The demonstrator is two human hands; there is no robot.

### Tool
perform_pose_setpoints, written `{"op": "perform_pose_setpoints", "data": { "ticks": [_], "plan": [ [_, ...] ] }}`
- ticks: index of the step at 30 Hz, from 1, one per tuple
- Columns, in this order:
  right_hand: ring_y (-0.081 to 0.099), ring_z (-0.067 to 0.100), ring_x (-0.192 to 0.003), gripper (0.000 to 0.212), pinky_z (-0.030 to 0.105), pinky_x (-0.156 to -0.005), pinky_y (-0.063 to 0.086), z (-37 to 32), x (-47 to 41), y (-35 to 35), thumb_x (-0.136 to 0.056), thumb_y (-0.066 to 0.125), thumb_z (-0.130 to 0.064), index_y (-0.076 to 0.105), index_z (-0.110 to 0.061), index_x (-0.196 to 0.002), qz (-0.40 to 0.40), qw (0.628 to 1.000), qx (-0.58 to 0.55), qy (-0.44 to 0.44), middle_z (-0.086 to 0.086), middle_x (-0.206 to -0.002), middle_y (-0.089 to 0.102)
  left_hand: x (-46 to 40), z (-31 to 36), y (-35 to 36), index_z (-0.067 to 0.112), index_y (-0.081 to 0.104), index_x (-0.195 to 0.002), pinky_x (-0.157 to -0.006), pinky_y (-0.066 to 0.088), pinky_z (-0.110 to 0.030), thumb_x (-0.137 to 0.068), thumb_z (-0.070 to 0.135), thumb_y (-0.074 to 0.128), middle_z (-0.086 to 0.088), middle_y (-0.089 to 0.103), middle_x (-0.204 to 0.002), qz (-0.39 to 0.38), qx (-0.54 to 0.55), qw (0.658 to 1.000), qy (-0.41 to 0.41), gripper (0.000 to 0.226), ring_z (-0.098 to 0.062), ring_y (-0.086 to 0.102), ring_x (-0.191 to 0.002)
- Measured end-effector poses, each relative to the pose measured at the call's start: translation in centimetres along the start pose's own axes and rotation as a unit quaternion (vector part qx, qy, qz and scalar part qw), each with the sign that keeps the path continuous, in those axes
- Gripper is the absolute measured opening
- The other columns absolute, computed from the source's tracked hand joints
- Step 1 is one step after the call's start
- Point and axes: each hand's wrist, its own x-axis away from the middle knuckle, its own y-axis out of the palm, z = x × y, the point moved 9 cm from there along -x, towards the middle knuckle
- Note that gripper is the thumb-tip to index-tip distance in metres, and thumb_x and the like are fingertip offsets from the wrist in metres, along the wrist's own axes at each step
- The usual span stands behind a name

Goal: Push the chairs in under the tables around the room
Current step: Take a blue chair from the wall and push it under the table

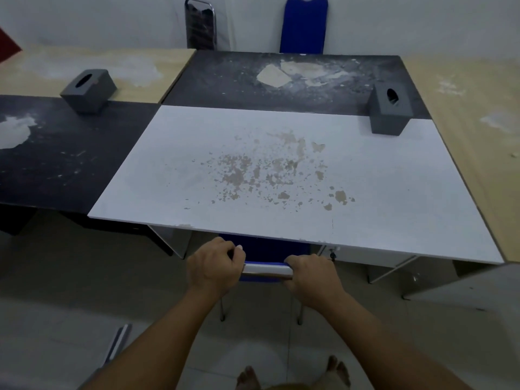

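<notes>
A blue chair (267,249) stands at the near edge of the white table (394,192), its seat mostly hidden under the tabletop. Only the top of its backrest and two thin metal legs show. My left hand (213,268) grips the left end of the backrest's top bar. My right hand (309,277) grips the right end. Across the tables, a second blue chair (304,23) and a black chair (200,23) stand against the far wall, their backs upright.
Black tables (70,164) and wood-coloured tables (478,108) adjoin the white one. Two grey tissue boxes sit on them, one at the left (88,91) and one at the right (389,111). Pale tiled floor lies around my bare feet (292,375).
</notes>
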Motion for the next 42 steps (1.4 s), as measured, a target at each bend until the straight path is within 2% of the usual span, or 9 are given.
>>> {"op": "perform_pose_setpoints", "data": {
  "ticks": [8, 14, 16, 18, 20, 22, 25, 31, 42],
  "plan": [
    [0.059, 0.016, -0.076, 0.024, 0.028, -0.060, 0.037, 0.0, -0.3, -0.1, -0.090, 0.054, -0.047, 0.061, -0.027, -0.103, 0.023, 0.999, 0.000, 0.041, -0.003, -0.088, 0.067, -2.3, 0.1, 0.6, 0.021, 0.057, -0.061, -0.051, 0.037, -0.024, -0.086, 0.052, 0.034, 0.006, 0.052, -0.065, -0.023, 0.004, 0.999, 0.037, 0.046, -0.013, 0.048, -0.057],
    [0.061, 0.017, -0.078, 0.030, 0.028, -0.060, 0.041, 0.2, -0.7, -0.3, -0.089, 0.054, -0.052, 0.062, -0.027, -0.104, 0.047, 0.997, 0.011, 0.058, -0.005, -0.088, 0.067, -3.5, 0.2, 0.8, 0.021, 0.057, -0.061, -0.051, 0.037, -0.024, -0.085, 0.052, 0.031, 0.006, 0.052, -0.065, -0.027, -0.003, 0.999, 0.029, 0.047, -0.013, 0.048, -0.056],
    [0.062, 0.013, -0.075, 0.042, 0.027, -0.059, 0.046, -0.1, -0.4, -0.8, -0.085, 0.053, -0.064, 0.067, -0.027, -0.102, 0.097, 0.994, 0.002, 0.051, -0.007, -0.085, 0.069, -3.6, 0.1, 0.7, 0.021, 0.055, -0.059, -0.049, 0.035, -0.023, -0.085, 0.051, 0.032, 0.006, 0.050, -0.064, -0.021, 0.003, 0.999, 0.029, 0.046, -0.013, 0.047, -0.055],
    [0.066, 0.011, -0.078, 0.063, 0.028, -0.064, 0.051, -0.5, 0.2, -1.6, -0.083, 0.045, -0.077, 0.072, -0.025, -0.105, 0.183, 0.982, -0.029, 0.047, -0.008, -0.089, 0.073, -3.5, 0.1, 0.5, 0.022, 0.055, -0.059, -0.049, 0.034, -0.023, -0.085, 0.050, 0.033, 0.006, 0.050, -0.063, -0.011, 0.006, 1.000, 0.027, 0.045, -0.013, 0.046, -0.055],
    [0.068, 0.013, -0.088, 0.073, 0.030, -0.072, 0.051, -0.1, 0.6, -2.1, -0.088, 0.032, -0.077, 0.073, -0.020, -0.110, 0.241, 0.964, -0.085, 0.080, -0.005, -0.097, 0.074, -3.5, 0.1, 0.5, 0.022, 0.055, -0.059, -0.049, 0.034, -0.022, -0.085, 0.050, 0.033, 0.007, 0.050, -0.063, -0.004, 0.008, 1.000, 0.027, 0.045, -0.013, 0.046, -0.055],
    [0.066, 0.015, -0.087, 0.071, 0.029, -0.069, 0.049, 0.4, 0.3, -2.3, -0.094, 0.023, -0.072, 0.073, -0.023, -0.108, 0.254, 0.955, -0.098, 0.119, -0.005, -0.094, 0.074, -3.4, 0.0, 0.5, 0.021, 0.056, -0.059, -0.048, 0.033, -0.022, -0.085, 0.049, 0.032, 0.007, 0.050, -0.063, -0.001, 0.013, 0.999, 0.030, 0.046, -0.013, 0.046, -0.056],
    [0.063, 0.013, -0.074, 0.064, 0.028, -0.059, 0.047, 1.0, -0.5, -2.8, -0.097, 0.023, -0.067, 0.072, -0.026, -0.099, 0.261, 0.956, -0.055, 0.121, -0.008, -0.081, 0.071, -3.6, 0.4, 0.6, 0.020, 0.057, -0.060, -0.048, 0.034, -0.022, -0.086, 0.048, 0.031, 0.006, 0.050, -0.063, -0.004, 0.011, 0.999, 0.035, 0.046, -0.013, 0.046, -0.056],
    [0.067, 0.017, -0.081, 0.068, 0.033, -0.075, 0.051, 3.4, -1.8, -3.3, -0.096, 0.027, -0.065, 0.075, -0.016, -0.101, 0.268, 0.956, -0.047, 0.109, -0.001, -0.086, 0.074, -4.7, 2.0, 1.5, 0.018, 0.053, -0.058, -0.046, 0.032, -0.023, -0.085, 0.043, 0.033, 0.006, 0.047, -0.061, -0.007, 0.018, 0.999, 0.038, 0.042, -0.014, 0.044, -0.054],
    [0.067, 0.018, -0.080, 0.053, 0.032, -0.073, 0.051, 4.2, -3.8, -4.0, -0.095, 0.041, -0.054, 0.075, -0.013, -0.098, 0.286, 0.955, -0.034, 0.071, 0.002, -0.088, 0.075, -6.9, 2.4, 1.7, 0.018, 0.060, -0.062, -0.047, 0.041, -0.025, -0.082, 0.038, 0.034, 0.005, 0.055, -0.065, 0.022, 0.029, 0.999, 0.033, 0.038, -0.015, 0.048, -0.057]
  ]
}}
